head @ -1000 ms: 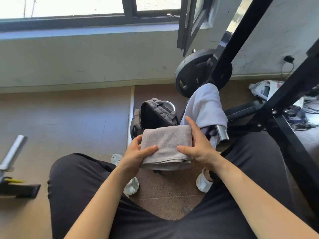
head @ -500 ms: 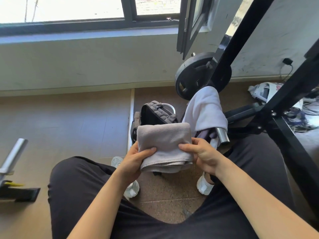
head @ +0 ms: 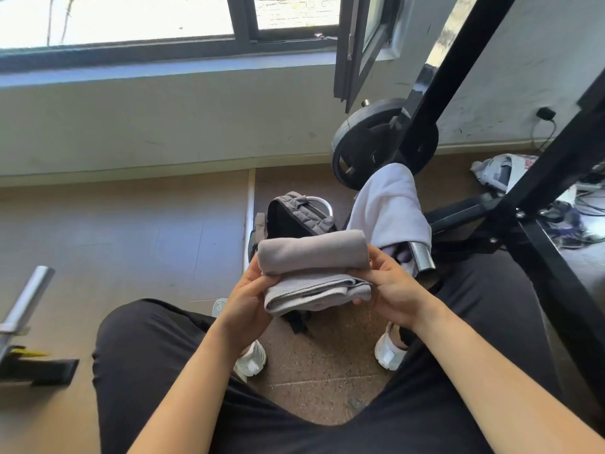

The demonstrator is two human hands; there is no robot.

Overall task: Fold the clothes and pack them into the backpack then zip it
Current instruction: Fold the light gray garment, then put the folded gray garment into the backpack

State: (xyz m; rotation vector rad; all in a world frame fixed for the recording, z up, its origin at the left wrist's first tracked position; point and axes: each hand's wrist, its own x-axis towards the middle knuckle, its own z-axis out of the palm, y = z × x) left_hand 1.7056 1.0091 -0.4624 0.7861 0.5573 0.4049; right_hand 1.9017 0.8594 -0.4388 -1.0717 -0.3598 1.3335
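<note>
The folded grey cloth (head: 314, 270) is held in the air between the two hands, its long side running from one hand to the other. A thick upper fold lies doubled over on top of flatter layers whose edges face the person. The left hand (head: 247, 299) grips the cloth's left end, fingers curled under and against the layers. The right hand (head: 389, 290) grips the right end, thumb up against the upper fold and fingers curled round the lower layers.

Just beyond the hands, partly hidden by the cloth, a grey backpack (head: 294, 217) stands on the floor with its top open and a dark inside showing. Beyond the right hand, a white garment (head: 389, 204) hangs over a chrome bar end (head: 422, 255), which pokes out just beside the right thumb. Farther off on that side, a black weight plate (head: 370, 142) leans near the wall, crossed by a black frame (head: 458, 77).

Below the hands, the person's knees in black trousers (head: 147, 348) spread to either side, with white shoes (head: 250, 358) on the speckled floor. Well off to the left of the left hand lies another metal bar (head: 27, 296).
</note>
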